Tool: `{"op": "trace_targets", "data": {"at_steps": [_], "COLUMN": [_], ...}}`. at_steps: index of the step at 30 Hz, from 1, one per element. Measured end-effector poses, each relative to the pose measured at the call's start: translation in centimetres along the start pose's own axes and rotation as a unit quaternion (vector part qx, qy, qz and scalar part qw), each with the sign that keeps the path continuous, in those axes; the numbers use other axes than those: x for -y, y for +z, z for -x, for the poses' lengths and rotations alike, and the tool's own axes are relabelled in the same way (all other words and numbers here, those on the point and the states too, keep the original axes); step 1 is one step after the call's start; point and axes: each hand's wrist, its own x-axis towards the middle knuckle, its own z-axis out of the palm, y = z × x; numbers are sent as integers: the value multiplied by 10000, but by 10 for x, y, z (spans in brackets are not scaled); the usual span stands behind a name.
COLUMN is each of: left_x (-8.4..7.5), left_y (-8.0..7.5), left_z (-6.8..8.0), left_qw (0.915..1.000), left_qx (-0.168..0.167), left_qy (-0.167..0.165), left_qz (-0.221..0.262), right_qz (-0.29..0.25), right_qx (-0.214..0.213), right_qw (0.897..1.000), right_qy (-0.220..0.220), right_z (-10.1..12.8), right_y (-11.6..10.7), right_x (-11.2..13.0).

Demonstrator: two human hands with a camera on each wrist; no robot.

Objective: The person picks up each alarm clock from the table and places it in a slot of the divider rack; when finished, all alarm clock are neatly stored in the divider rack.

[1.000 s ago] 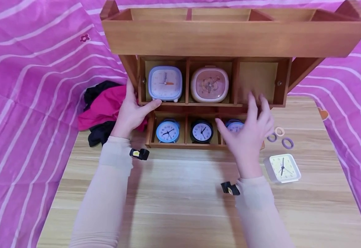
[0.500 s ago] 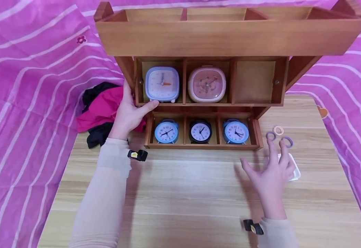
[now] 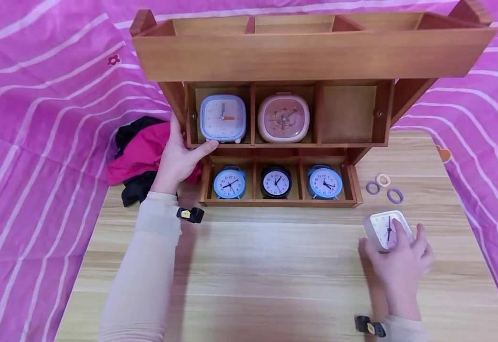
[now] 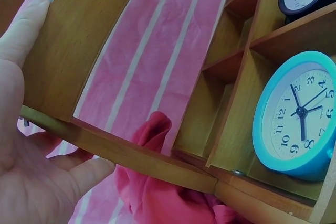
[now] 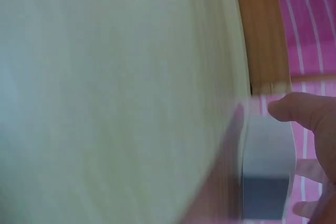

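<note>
My left hand (image 3: 178, 156) grips the left end of the middle tier of a tiered wooden box (image 3: 308, 57), thumb on its front edge and fingers round the side. A blue square alarm clock (image 3: 223, 118) stands in that tier beside the thumb, and a pink clock (image 3: 284, 118) fills the compartment to its right. At the right, my right hand (image 3: 400, 270) is over a white square alarm clock (image 3: 383, 232), its fingers spread across the clock's face and near side. In the right wrist view the thumb hovers by the white clock's body (image 5: 268, 150).
The bottom tier holds a light-blue round clock (image 3: 230, 183), a black one (image 3: 276, 183) and another blue one (image 3: 324, 183). Several hair ties (image 3: 383, 180) lie behind the white clock. Pink and black cloth (image 3: 139, 152) is bundled left of the box on the wooden table (image 3: 266, 266).
My right hand has moved away from the box's right side, rightward and toward the near edge, to the white clock. The left hand keeps its grip on the box.
</note>
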Motion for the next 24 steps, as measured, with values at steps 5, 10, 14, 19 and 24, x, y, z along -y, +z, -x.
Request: {"op": "trace_targets", "data": {"at_steps": [5,10,14,19,24], "left_x": [-1,0,1,1,0], "left_y": [0,0,0,-1,0], "left_z": [1,1,1,1,0], "left_qw": [9999,10000,10000,9999,10000], "left_qx": [-32,-49,-55,-63,-1], "left_qy": [-67,5,-38,-66,-33], "left_qz": [-88,-33,-58,-88,-26], "right_qz": [-3,-250,-312,-245,-515], "right_qx": [274,-43,-94,-89,-584], "right_qw": [9996,9990,9989,9993,9960], "right_qy": [-85,-368,-322,-256,-441], "right_z": [-5,-6,-8,-8,-7], "right_y": [-8,-9,-7,-5,-4], "right_x": [-10,-13,-14,-15,-10]}}
